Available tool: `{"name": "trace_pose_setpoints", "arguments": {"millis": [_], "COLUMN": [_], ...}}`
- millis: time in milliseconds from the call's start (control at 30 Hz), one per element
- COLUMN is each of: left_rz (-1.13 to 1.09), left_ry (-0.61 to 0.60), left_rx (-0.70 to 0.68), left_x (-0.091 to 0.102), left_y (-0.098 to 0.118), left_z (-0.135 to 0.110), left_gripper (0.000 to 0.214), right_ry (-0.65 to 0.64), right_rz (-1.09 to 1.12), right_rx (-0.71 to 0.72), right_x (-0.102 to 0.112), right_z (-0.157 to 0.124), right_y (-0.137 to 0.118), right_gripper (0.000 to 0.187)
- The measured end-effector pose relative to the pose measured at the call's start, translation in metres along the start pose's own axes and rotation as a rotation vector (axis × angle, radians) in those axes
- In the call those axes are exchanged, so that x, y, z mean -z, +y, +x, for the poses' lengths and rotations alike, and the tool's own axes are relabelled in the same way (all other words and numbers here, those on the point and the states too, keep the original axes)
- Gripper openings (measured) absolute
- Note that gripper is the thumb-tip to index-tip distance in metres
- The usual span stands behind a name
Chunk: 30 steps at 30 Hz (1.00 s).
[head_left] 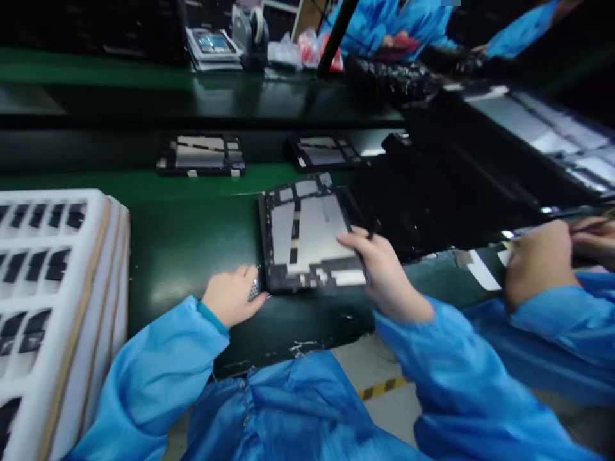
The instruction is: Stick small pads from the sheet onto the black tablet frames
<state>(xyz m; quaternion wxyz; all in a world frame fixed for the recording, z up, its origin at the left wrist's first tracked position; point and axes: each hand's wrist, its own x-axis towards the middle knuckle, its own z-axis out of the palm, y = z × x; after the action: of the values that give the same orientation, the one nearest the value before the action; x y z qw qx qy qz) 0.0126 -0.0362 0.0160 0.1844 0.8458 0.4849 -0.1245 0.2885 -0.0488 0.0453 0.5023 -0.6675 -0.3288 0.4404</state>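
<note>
In front of me is an opened tablet-like device with a silver back plate, dark edges and a dark strip down its left part. My right hand grips its right edge, the thumb lying over the silver plate. A thin dark point sticks up by those fingers; I cannot tell what it belongs to. At the device's lower left corner, my left hand is closed on a small dotted metallic piece, mostly covered by the fingers.
Two similar devices, one at left and one at right, lie farther back on the green line. Stacked white foam trays with dark parts stand at left. At right, a co-worker's hand is near a black sheet. A tape dispenser stands on the shelf.
</note>
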Motion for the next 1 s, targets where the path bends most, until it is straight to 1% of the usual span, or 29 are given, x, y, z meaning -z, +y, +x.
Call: {"name": "trace_pose_setpoints", "arguments": {"millis": [33, 100, 167, 233, 300, 333, 400, 433, 500, 600, 667, 700, 767, 900, 1000], "left_rz": [-0.026, -0.072, -0.115, -0.154, -0.190, -0.205, -0.230, -0.239, -0.251, -0.256, -0.256, -0.255, -0.255, -0.246, -0.223], "left_ry": [0.000, -0.004, -0.008, -0.009, -0.008, -0.008, -0.010, -0.011, -0.010, -0.011, -0.015, -0.016, -0.018, -0.017, -0.001], "left_rx": [-0.008, -0.021, -0.028, -0.035, -0.042, -0.046, -0.052, -0.053, -0.055, -0.056, -0.054, -0.054, -0.056, -0.054, -0.020], "left_x": [0.000, 0.000, -0.001, -0.003, -0.005, -0.006, -0.008, -0.008, -0.009, -0.009, -0.009, -0.009, -0.009, -0.010, -0.009], "left_y": [-0.001, -0.002, -0.002, -0.002, -0.003, -0.003, -0.004, -0.004, -0.005, -0.006, -0.006, -0.006, -0.007, -0.007, -0.009], "left_z": [0.000, -0.001, -0.001, -0.001, 0.000, 0.001, 0.001, 0.002, 0.002, 0.002, 0.003, 0.003, 0.003, 0.004, 0.005], "left_gripper": [0.050, 0.048, 0.048, 0.048, 0.049, 0.050, 0.050, 0.050, 0.050, 0.048, 0.047, 0.046, 0.046, 0.047, 0.046], "right_ry": [-0.002, -0.007, -0.022, -0.048, -0.077, -0.091, -0.118, -0.137, -0.188, -0.263, -0.284, -0.290, -0.302, -0.330, -0.368], "right_rz": [-0.018, -0.083, -0.192, -0.330, -0.474, -0.539, -0.646, -0.690, -0.771, -0.870, -0.892, -0.887, -0.853, -0.701, -0.508], "right_rx": [0.000, -0.012, -0.033, -0.040, 0.002, 0.050, 0.180, 0.245, 0.330, 0.331, 0.293, 0.267, 0.199, 0.006, -0.103], "right_x": [-0.014, -0.045, -0.071, -0.089, -0.103, -0.112, -0.137, -0.155, -0.200, -0.267, -0.299, -0.309, -0.323, -0.340, -0.347], "right_z": [0.037, 0.108, 0.165, 0.206, 0.230, 0.238, 0.244, 0.244, 0.239, 0.223, 0.213, 0.209, 0.203, 0.191, 0.174], "right_y": [-0.018, -0.049, -0.071, -0.085, -0.092, -0.094, -0.094, -0.092, -0.086, -0.076, -0.072, -0.071, -0.071, -0.079, -0.093], "right_gripper": [0.019, 0.025, 0.026, 0.027, 0.033, 0.036, 0.038, 0.038, 0.038, 0.042, 0.043, 0.044, 0.043, 0.040, 0.040]}}
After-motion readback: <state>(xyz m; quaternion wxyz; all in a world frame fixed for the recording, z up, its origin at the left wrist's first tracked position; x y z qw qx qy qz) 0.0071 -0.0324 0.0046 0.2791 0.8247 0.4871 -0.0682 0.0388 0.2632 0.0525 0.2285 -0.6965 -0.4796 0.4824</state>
